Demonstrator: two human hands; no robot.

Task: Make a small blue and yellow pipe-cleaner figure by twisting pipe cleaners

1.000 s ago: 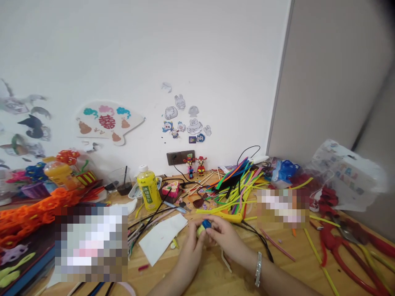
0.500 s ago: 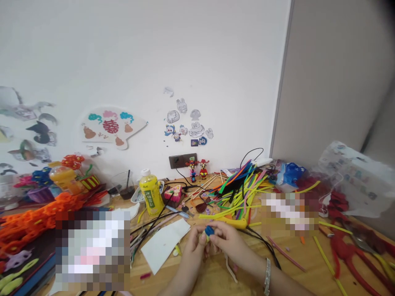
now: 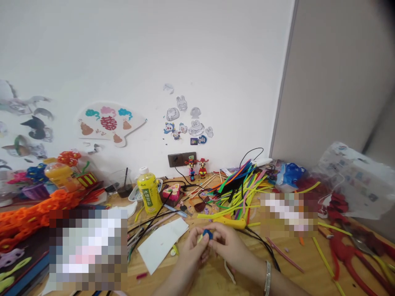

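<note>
Above a cluttered table (image 3: 212, 283), toward its near edge, I find left hand (image 3: 190, 250) and right hand (image 3: 227, 244) pinched narrowly on a small blue piece (image 3: 207, 234), which could, I judge, drop among loose scraps (image 3: 141, 276) should either pinch slacken.

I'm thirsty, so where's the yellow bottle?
In the head view, the yellow bottle stands left of centre, beyond the white paper, by the white dish.

A white wall (image 3: 216, 49) meets grey panelling (image 3: 333, 82) behind a wooden table (image 3: 304, 255).
</note>
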